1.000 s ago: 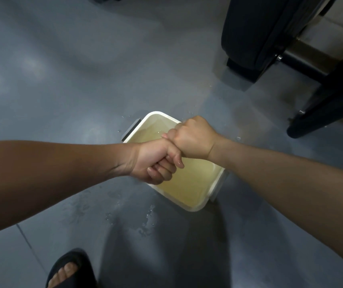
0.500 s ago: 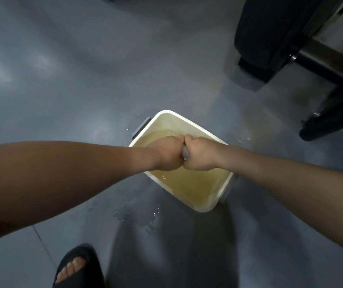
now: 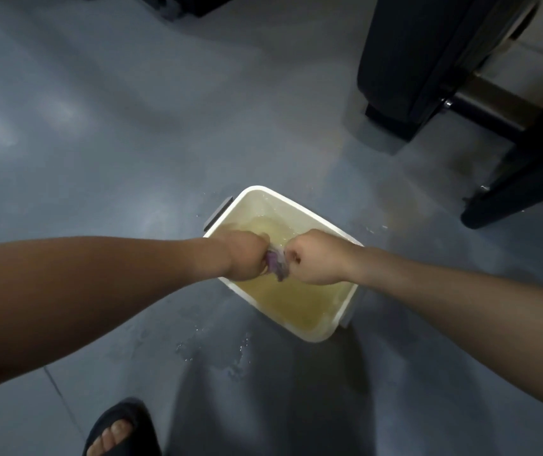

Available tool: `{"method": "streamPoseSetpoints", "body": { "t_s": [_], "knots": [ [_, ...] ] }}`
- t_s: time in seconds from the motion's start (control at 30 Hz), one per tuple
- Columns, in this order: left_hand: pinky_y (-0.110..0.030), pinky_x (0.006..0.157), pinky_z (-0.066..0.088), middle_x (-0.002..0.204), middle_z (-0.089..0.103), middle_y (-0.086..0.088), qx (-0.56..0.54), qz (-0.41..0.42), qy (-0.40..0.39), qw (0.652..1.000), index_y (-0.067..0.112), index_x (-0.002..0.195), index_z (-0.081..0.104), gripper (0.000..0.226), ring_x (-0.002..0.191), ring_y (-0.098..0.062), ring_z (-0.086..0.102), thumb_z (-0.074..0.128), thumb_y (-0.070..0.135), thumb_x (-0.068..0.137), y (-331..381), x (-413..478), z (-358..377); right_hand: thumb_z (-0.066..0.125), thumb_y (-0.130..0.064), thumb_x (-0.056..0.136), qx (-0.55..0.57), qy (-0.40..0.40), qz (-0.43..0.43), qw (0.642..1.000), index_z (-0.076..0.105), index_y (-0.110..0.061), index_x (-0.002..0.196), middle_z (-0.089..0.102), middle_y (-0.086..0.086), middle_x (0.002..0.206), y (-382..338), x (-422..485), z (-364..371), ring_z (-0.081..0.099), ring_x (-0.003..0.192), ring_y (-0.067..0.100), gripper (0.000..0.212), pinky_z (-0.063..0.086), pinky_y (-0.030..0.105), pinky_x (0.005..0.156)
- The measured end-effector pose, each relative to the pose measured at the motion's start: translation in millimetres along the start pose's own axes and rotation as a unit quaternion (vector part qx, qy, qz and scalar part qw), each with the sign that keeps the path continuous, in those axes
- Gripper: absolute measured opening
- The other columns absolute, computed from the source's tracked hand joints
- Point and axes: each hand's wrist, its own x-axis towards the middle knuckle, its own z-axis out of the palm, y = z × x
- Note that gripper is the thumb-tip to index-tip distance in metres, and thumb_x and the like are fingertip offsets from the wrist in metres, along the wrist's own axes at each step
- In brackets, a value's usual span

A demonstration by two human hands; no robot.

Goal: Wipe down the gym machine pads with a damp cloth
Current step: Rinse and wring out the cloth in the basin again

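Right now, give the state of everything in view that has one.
Basin: part full of yellowish water.
Left hand: grips one end of the cloth.
Right hand: grips the other end.
Cloth: bunched between them, over the basin.
Floor: splashed wet near the basin.
Machine pad: untouched, beyond the basin.

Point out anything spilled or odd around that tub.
Splashed water lies on the floor in front of the white tub, with more droplets by its right side. The water inside looks yellowish, not clean.
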Motion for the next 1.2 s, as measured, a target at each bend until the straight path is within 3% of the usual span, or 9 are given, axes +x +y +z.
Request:
{"method": "streamPoseSetpoints", "body": {
  "t_s": [0.13, 0.23, 0.3, 0.5, 0.63, 0.77, 0.83, 0.93, 1.2],
  "knots": [
    [-0.034, 0.078, 0.043, 0.106, 0.065, -0.013, -0.058, 0.007, 0.051, 0.997, 0.018, 0.100, 0.041, 0.018, 0.099, -0.033, 0.059, 0.046, 0.035, 0.101, -15, -2, -1, 0.062, -0.024, 0.084, 0.090, 0.056, 0.056, 0.993, 0.063, -0.014, 0.087, 0.068, 0.005, 0.092, 1, 2, -7, 0.062, 0.089, 0.029, 0.010, 0.053, 0.033, 0.072],
    [-0.031, 0.073, 0.039, 0.098, 0.063, -0.008, -0.108, 0.013, 0.016, 0.994, 0.019, 0.099, 0.042, 0.013, 0.093, -0.029, 0.057, 0.051, 0.028, 0.100, -16, -2, 2, 0.057, -0.021, 0.092, 0.003, -0.102, 0.062, 0.993, 0.054, -0.012, 0.141, 0.061, 0.008, 0.137, 4, 3, -9, 0.059, 0.120, 0.030, 0.050, 0.054, 0.040, 0.096],
    [-0.031, 0.066, 0.038, 0.087, 0.057, 0.001, -0.160, 0.014, -0.003, 0.987, 0.020, 0.097, 0.043, 0.011, 0.087, -0.025, 0.055, 0.053, 0.025, 0.099, -10, -1, 4, 0.056, -0.029, 0.096, 0.046, -0.104, 0.061, 0.992, 0.042, -0.012, 0.152, 0.055, 0.009, 0.147, 3, 5, -10, 0.055, 0.128, 0.028, 0.060, 0.049, 0.039, 0.105],
    [-0.025, 0.062, 0.042, 0.088, 0.059, 0.002, -0.296, -0.011, 0.020, 0.955, 0.015, 0.105, 0.050, 0.015, 0.076, -0.015, 0.056, 0.055, 0.027, 0.098, 9, 6, 10, 0.064, -0.023, 0.087, 0.348, -0.045, 0.085, 0.933, 0.061, -0.015, 0.106, 0.077, 0.012, 0.085, 7, 4, -1, 0.070, 0.076, 0.019, 0.021, 0.060, 0.044, 0.087],
    [-0.028, 0.067, 0.043, 0.097, 0.057, -0.007, -0.295, -0.072, 0.066, 0.950, 0.005, 0.126, 0.042, 0.047, 0.088, -0.024, 0.056, 0.068, 0.020, 0.090, 7, 2, 7, 0.066, -0.030, 0.077, 0.281, 0.083, 0.164, 0.942, 0.058, -0.021, 0.078, 0.072, 0.003, 0.077, 6, 0, 5, 0.071, 0.075, 0.024, 0.012, 0.062, 0.042, 0.074],
    [-0.032, 0.078, 0.053, 0.117, 0.069, -0.015, -0.239, -0.117, 0.002, 0.964, 0.000, 0.116, 0.064, 0.028, 0.096, -0.029, 0.064, 0.054, 0.014, 0.094, 0, -19, -8, 0.071, -0.033, 0.074, 0.291, 0.097, 0.225, 0.925, 0.061, -0.011, 0.071, 0.073, 0.005, 0.069, -2, -21, -7, 0.072, 0.066, 0.024, 0.024, 0.061, 0.041, 0.070],
    [-0.031, 0.098, 0.049, 0.142, 0.057, -0.015, -0.250, -0.097, -0.042, 0.963, 0.004, 0.144, 0.050, 0.049, 0.119, -0.031, 0.059, 0.050, 0.012, 0.096, 1, -35, -10, 0.066, -0.031, 0.079, 0.328, 0.094, 0.232, 0.911, 0.063, -0.006, 0.076, 0.073, 0.014, 0.070, -8, -33, -12, 0.074, 0.068, 0.032, 0.025, 0.063, 0.048, 0.074],
    [-0.029, 0.114, 0.038, 0.154, 0.047, -0.007, -0.370, -0.090, -0.030, 0.924, 0.013, 0.156, 0.037, 0.062, 0.138, -0.027, 0.048, 0.052, 0.015, 0.096, 14, -72, -28, 0.063, -0.016, 0.092, 0.403, 0.087, 0.255, 0.875, 0.062, -0.014, 0.076, 0.069, 0.015, 0.076, -30, -60, -26, 0.071, 0.070, 0.030, 0.016, 0.063, 0.045, 0.073],
    [-0.034, 0.100, 0.054, 0.118, 0.067, -0.006, -0.661, -0.072, 0.053, 0.745, 0.020, 0.143, 0.055, 0.056, 0.109, -0.028, 0.066, 0.064, 0.002, 0.091, 36, -216, -131, 0.064, -0.013, 0.098, 0.558, 0.043, 0.215, 0.800, 0.067, -0.009, 0.098, 0.065, 0.012, 0.081, -134, -176, -160, 0.062, 0.075, 0.023, 0.005, 0.051, 0.030, 0.064]
  ]
}}
